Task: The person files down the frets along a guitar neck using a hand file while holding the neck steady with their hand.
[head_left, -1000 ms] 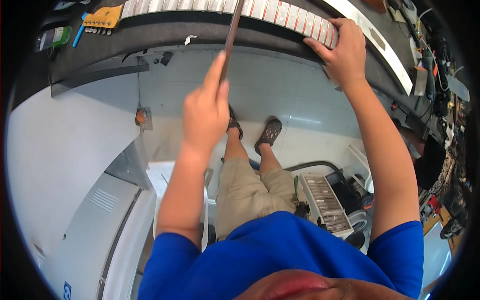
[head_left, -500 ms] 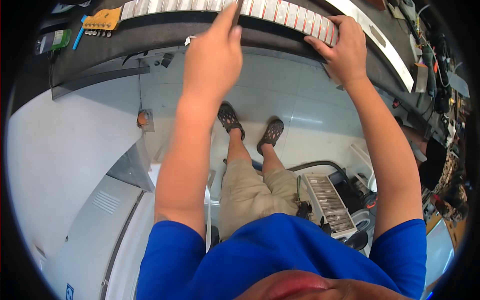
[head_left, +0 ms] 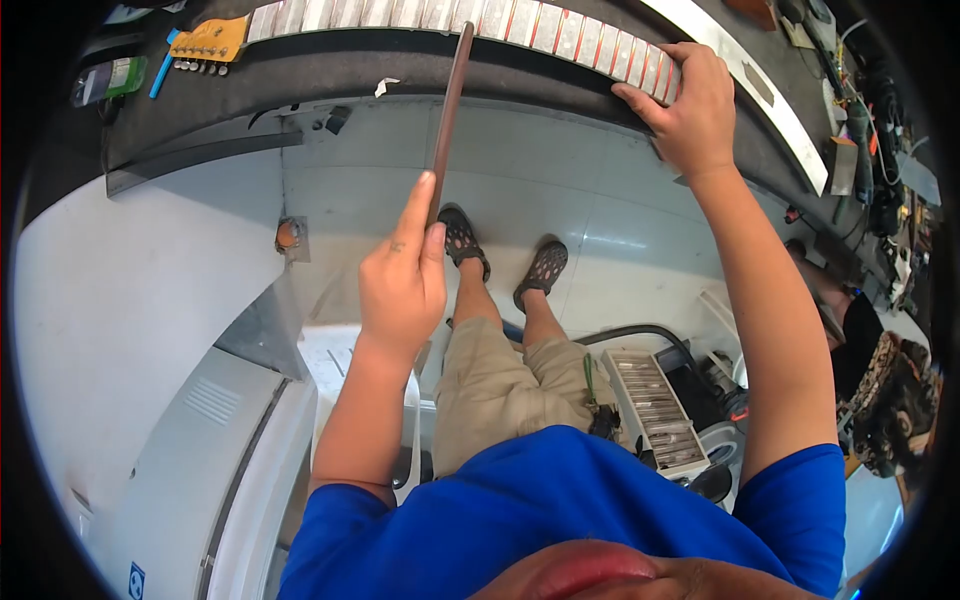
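Hovering beyond the bench [head_left: 300, 82] edge, left hand [head_left: 403, 285] grips a rod [head_left: 451, 105]; right hand [head_left: 695, 120] clasps the guitar neck [head_left: 545, 28].

My left hand [head_left: 403, 290] holds a slim brown rod [head_left: 452, 115], forefinger along it, its far end at the near edge of the guitar neck [head_left: 575, 40]. My right hand [head_left: 697, 112] grips the neck's right end (thumb nearest me), while a blue stick [head_left: 161, 76] lies beside the yellow headstock [head_left: 213, 38] on the dark desk [head_left: 300, 77].
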### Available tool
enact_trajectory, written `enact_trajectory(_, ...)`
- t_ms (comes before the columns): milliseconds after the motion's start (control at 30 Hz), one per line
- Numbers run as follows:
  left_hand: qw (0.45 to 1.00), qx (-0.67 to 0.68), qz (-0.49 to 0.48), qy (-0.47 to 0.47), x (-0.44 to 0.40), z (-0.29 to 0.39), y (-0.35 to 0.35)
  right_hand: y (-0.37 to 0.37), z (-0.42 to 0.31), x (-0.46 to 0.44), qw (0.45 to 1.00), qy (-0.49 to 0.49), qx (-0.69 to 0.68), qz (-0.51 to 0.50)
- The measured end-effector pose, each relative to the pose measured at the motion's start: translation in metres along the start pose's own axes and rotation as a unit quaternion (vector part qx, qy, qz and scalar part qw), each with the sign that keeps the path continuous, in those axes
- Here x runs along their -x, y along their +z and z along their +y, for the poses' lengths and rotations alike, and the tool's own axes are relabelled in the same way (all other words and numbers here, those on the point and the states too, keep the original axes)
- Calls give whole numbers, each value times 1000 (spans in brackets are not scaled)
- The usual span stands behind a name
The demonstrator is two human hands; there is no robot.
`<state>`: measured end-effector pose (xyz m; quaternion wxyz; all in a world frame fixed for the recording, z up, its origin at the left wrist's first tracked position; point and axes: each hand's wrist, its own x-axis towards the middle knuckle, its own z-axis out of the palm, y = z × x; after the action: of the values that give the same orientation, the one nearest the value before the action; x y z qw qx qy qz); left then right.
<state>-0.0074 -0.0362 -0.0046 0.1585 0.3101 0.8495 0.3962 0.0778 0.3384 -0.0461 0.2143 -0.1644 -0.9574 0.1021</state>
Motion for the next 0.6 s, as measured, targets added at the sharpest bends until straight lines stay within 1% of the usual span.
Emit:
enact_trajectory(167,1000,22,4,9,-32,6,12,0,0,0,1000,-5,6,1)
enact_trajectory(233,999,32,33,26,-80,13,28,-1,-2,0,1000,-12,12,5)
enact_trajectory(300,995,-2,59,77,-136,26,33,-3,-7,-3,1000,-23,19,7)
enact_trajectory(333,997,-8,44,63,-138,30,30,-2,-6,-1,999,-23,20,8)
enact_trajectory(400,999,-21,21,32,-139,36,25,-1,0,0,999,-28,19,9)
enact_trajectory(433,998,-12,44,53,-113,24,26,0,1,-2,1000,-26,12,8)
enact_trajectory(500,999,-7,36,28,-45,6,24,-1,2,0,1000,-13,-1,4)
enact_trajectory(567,995,-10,62,78,-30,-9,26,1,6,-5,1000,-20,1,22)
enact_trajectory(600,995,-18,57,80,-30,-8,26,1,3,0,1000,-22,0,20)
